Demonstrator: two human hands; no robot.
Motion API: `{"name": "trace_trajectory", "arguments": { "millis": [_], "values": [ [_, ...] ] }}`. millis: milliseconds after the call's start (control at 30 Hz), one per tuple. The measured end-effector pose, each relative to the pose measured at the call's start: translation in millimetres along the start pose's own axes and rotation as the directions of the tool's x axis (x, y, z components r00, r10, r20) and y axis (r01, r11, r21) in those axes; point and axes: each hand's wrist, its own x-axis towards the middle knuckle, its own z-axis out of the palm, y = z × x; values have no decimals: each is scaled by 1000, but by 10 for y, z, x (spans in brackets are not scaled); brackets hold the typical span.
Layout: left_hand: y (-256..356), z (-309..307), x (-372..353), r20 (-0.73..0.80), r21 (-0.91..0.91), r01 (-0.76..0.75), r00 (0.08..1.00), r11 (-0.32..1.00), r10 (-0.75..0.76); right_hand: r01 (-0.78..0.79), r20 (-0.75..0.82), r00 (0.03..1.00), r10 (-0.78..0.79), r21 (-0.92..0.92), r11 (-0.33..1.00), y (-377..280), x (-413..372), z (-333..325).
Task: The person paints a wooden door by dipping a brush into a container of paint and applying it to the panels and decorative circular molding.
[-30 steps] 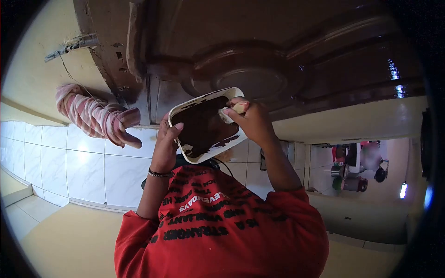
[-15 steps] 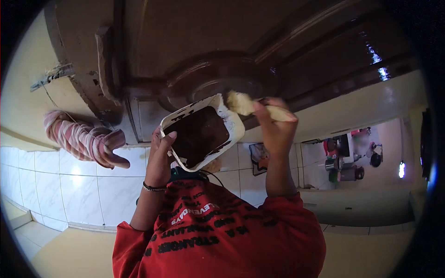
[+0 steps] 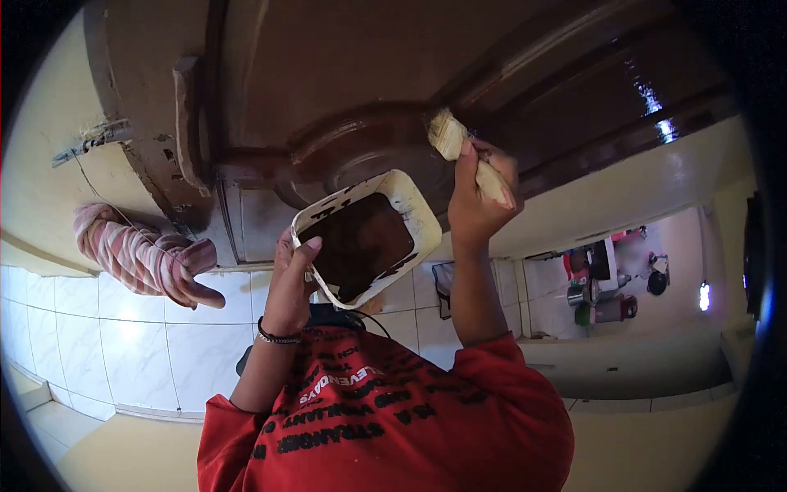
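Note:
My left hand grips a white square tub by its side, thumb over the rim. Dark brown paint covers the tub's bottom, with smears up the inner walls. In my right hand is a paintbrush with a pale handle, its fingers wrapped round it. The bristle end points up and left, right at the raised moulding of a brown panelled door. Glossy wet-looking streaks show on parts of the door. The tub is just below the door's curved moulding, left of the brush.
A pink and white striped cloth hangs at the left by a worn door edge. Below lies a white tiled floor. At the right, an opening shows pots and kitchenware. A dark mat lies behind my right forearm.
My right hand has lifted the paintbrush up and right, away from the tub's rim to the door moulding. The tub has shifted slightly right in view.

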Motion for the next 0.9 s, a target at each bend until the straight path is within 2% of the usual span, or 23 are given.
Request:
{"name": "trace_trajectory", "arguments": {
  "millis": [100, 133, 200, 233, 367, 433, 467, 533, 567, 633, 667, 733, 767, 800, 900],
  "values": [
    [10, -27, -42, -38, 20, 33, 999, 999, -33, -228, 24, 974, 227, 107, 968, -147, 128, -91],
    [8, -39, -46, -39, 19, 34, 999, 999, -33, -229, 26, 973, 227, 107, 968, -162, 172, -95],
    [1, -42, -48, -53, 13, 21, 998, 1000, -21, -146, -107, 981, 162, 150, 978, -142, 260, -67],
    [16, -40, -66, -53, 13, 22, 998, 1000, -21, -124, -41, 991, 127, 70, 990, -111, 263, -49],
    [37, -58, -80, -48, 24, 56, 997, 998, -55, -167, 67, 984, 164, 42, 985, -143, 291, -40],
    [-6, -93, -85, -44, 25, 54, 998, 998, -53, -268, -48, 960, 277, 139, 953, -179, 366, -85],
    [-26, -104, -80, -53, 22, 45, 998, 999, -43, -263, -47, 961, 272, 144, 954, -172, 364, -69],
    [-42, -110, -84, -65, 15, 38, 997, 999, -37, -314, -138, 919, 370, 311, 897, -126, 298, -71],
    [-41, -111, -83, -61, 17, 41, 997, 999, -40, -315, -139, 919, 370, 310, 897, -92, 256, -47],
    [-38, -127, -84, -55, 23, 47, 997, 999, -45, -348, -158, 917, 365, 129, 929, -70, 158, 53],
    [-39, -153, -74, -59, 22, 51, 997, 998, -50, -350, -160, 916, 368, 128, 928, -106, 120, 95],
    [-35, -134, -78, -61, 27, 53, 997, 998, -52, -394, -89, 896, 436, 296, 870, -219, 91, 165],
    [-32, -127, -85, -75, 32, 34, 997, 999, -31, -443, -71, 888, 455, 139, 886, -332, 81, 205],
    [-27, -126, -90, -87, 37, 14, 996, 999, -11, -446, -76, 886, 458, 139, 884, -418, 31, 252],
    [-38, -205, -80, -71, -15, -22, 997, 1000, 21, -361, 81, 933, 351, 228, 905, -637, -166, 457]
  ]
}}
